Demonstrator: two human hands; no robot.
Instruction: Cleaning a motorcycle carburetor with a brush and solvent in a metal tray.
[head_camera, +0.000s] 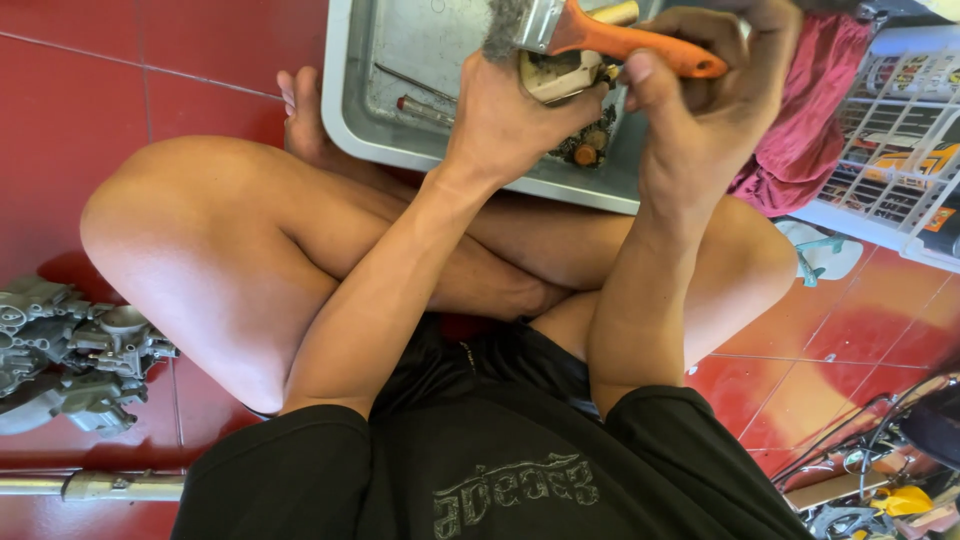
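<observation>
Black shirt (490, 470) and crossed bare legs fill the near view; beyond them the left hand (510, 125) is clamped round a small grimy metal part (562, 75) over the grey metal tray (350, 110), and the right hand (715, 110) is closed on the orange-handled paintbrush (600, 35), bristles at the part's top. Judged best practice: short strokes, part kept low over the tray so drips fall inside. Tray contents: a thin rod (425, 110) and small round fittings (585, 150) (details unclear); the white basket (900, 130) at right holds flat packets.
</observation>
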